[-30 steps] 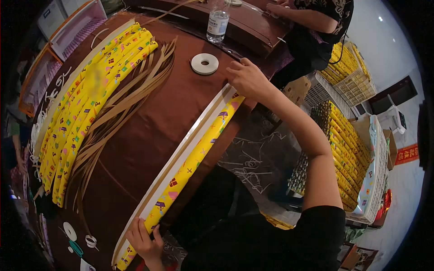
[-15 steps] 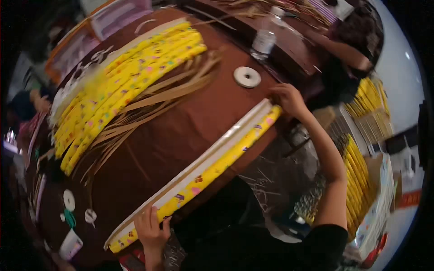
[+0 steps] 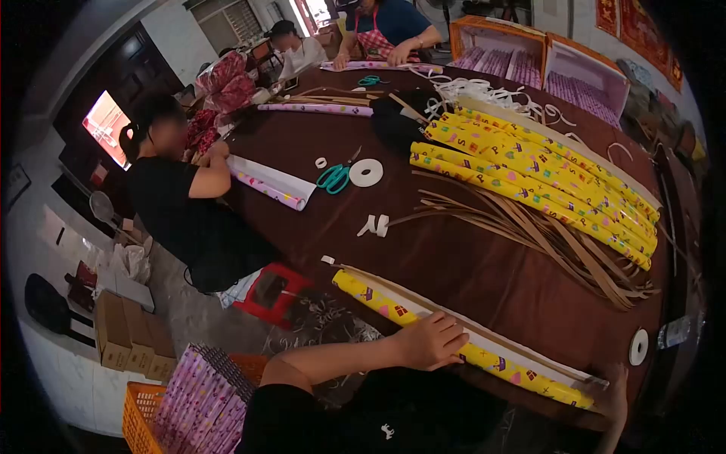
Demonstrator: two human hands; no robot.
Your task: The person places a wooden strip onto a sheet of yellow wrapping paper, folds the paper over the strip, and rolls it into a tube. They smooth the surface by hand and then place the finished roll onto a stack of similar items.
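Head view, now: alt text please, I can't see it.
A person's left hand lies over the middle of a yellow patterned roll on a brown table, the right hand at its right end. Behind it lie brown strips and more yellow rolls; a co-worker works at a purple roll.

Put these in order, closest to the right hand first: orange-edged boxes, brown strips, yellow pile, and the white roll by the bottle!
From the right hand:
1. White roll, beside the bottle.
2. Brown strips, farther up the table.
3. Yellow pile, just past the strips.
4. Orange-edged boxes, at the back.
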